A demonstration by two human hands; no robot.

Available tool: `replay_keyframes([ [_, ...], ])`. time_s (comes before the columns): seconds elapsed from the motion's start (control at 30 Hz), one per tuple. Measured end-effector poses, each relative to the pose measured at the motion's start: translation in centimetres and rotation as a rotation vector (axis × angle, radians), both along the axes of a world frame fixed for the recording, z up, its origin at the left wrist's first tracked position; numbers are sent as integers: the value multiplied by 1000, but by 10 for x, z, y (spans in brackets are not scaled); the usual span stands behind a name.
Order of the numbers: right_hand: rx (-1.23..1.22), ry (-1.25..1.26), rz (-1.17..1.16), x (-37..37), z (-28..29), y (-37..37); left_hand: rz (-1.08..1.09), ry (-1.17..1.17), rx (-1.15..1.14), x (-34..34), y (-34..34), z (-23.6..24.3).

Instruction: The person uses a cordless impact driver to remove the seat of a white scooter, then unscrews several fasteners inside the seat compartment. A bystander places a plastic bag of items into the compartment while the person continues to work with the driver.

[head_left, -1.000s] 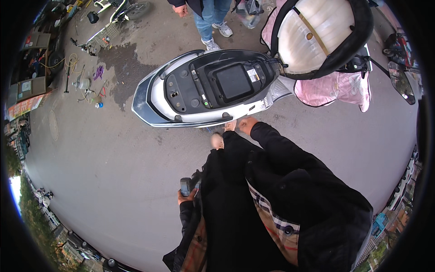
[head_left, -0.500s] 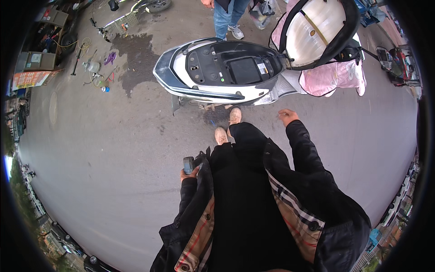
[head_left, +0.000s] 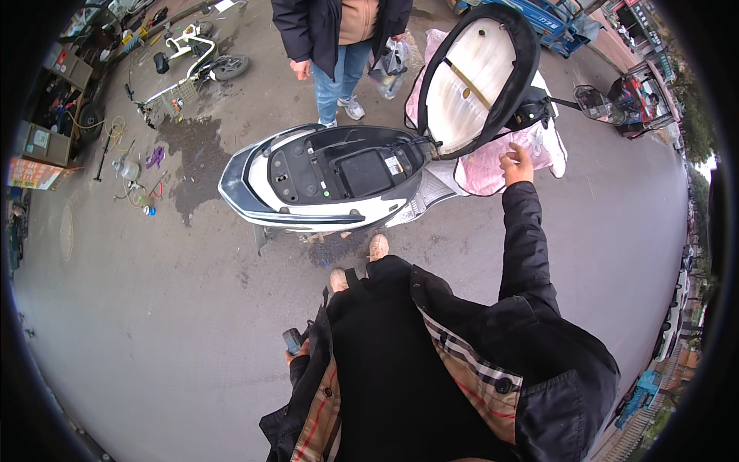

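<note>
Ahead of me an electric scooter stands with its seat raised, the pale underside turned toward me. Under the seat lies an uncovered black storage well. A pink quilted cover drapes over the scooter's front end. My right hand is stretched out over that cover, fingers apart and partly bent, holding nothing I can see; whether it touches the cloth I cannot tell. Low at my left side, my left hand is closed around a small dark-grey block-shaped object, partly hidden by my coat.
Beyond the scooter stands a person holding a plastic bag. A bicycle with a basket lies at the far left, near loose tools, hoses and a wet patch. A blue cart and a red three-wheeler stand at the far right.
My right hand has moved forward from beside my body to over the pink cover. The view has shifted, showing more of the person beyond. My left hand keeps its hold.
</note>
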State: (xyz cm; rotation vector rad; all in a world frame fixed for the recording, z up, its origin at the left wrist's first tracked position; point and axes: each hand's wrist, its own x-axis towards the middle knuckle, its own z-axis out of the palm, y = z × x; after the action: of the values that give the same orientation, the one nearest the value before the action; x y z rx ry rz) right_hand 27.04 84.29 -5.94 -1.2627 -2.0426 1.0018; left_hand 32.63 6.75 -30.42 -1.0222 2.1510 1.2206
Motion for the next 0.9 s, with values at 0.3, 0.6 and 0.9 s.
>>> replay_keyframes([
  [0.3,341,102,-71,-78,71,133,-100,99,-47,11,-2,-55],
  [0.6,424,40,6,-164,92,230,-81,25,-93,19,11,-52],
  [0.9,408,97,-54,-164,71,245,-49,-46,-102,35,19,-54],
])
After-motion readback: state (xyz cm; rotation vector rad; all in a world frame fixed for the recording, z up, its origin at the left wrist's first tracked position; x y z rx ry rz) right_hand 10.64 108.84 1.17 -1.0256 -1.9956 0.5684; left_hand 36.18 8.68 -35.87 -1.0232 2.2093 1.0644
